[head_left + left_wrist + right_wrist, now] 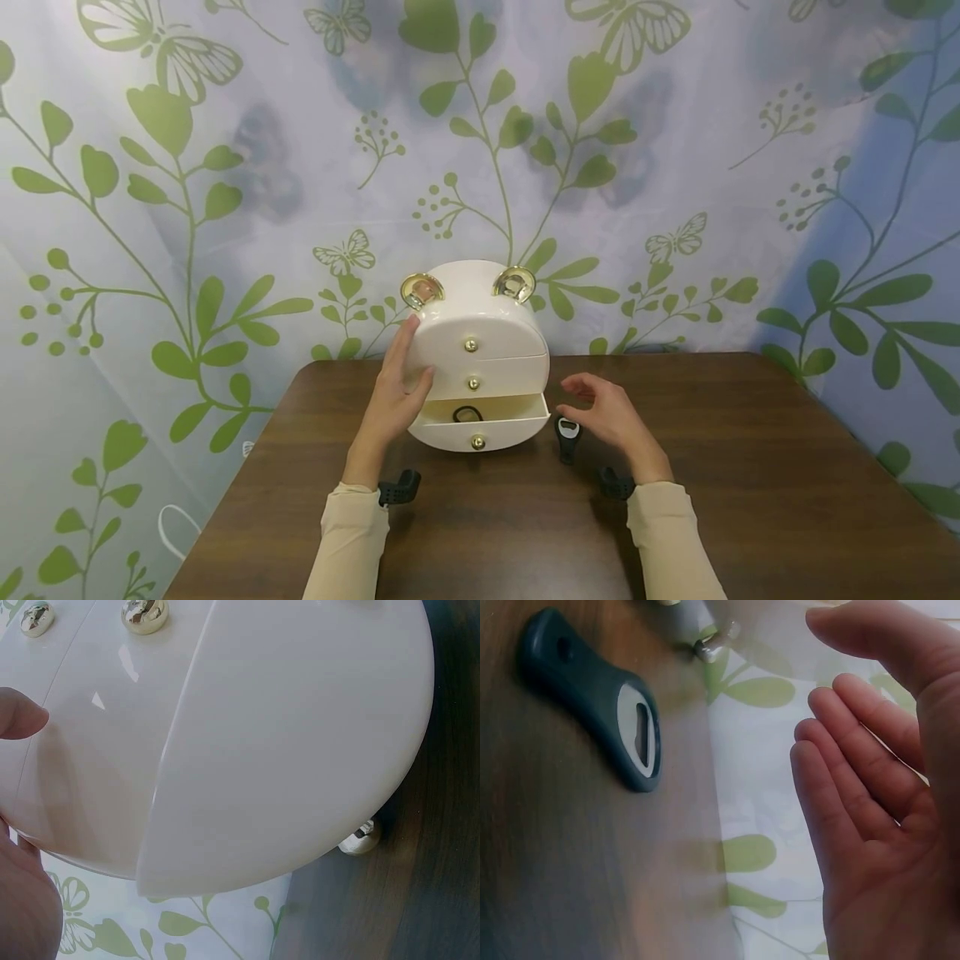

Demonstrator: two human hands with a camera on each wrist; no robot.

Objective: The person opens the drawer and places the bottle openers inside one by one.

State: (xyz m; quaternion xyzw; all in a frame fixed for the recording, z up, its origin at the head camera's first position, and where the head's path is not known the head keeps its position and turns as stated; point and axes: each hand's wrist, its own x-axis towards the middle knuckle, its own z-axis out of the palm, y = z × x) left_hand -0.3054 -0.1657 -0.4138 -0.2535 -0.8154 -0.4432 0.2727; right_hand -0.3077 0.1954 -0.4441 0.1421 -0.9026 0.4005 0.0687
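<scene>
A white mini chest of drawers (480,321) with gold ears and gold knobs stands near the back of the table. Its bottom drawer (442,436) is pulled out, and a black ring-shaped thing (468,408) lies inside. My left hand (387,402) lies along the chest's left side, fingers extended, with the thumb over the front. A dark bottle opener (592,697) with a metal insert lies flat on the table, right of the chest. Just beyond the opener is my right hand (609,415), with relaxed fingers and nothing held; the right wrist view shows its palm apart from the opener.
The brown wooden table (495,533) reaches back to a curtain (697,183) printed with green leaves and butterflies. A white cord (171,533) hangs past the table's left edge. Dark straps (400,487) sit at both wrists.
</scene>
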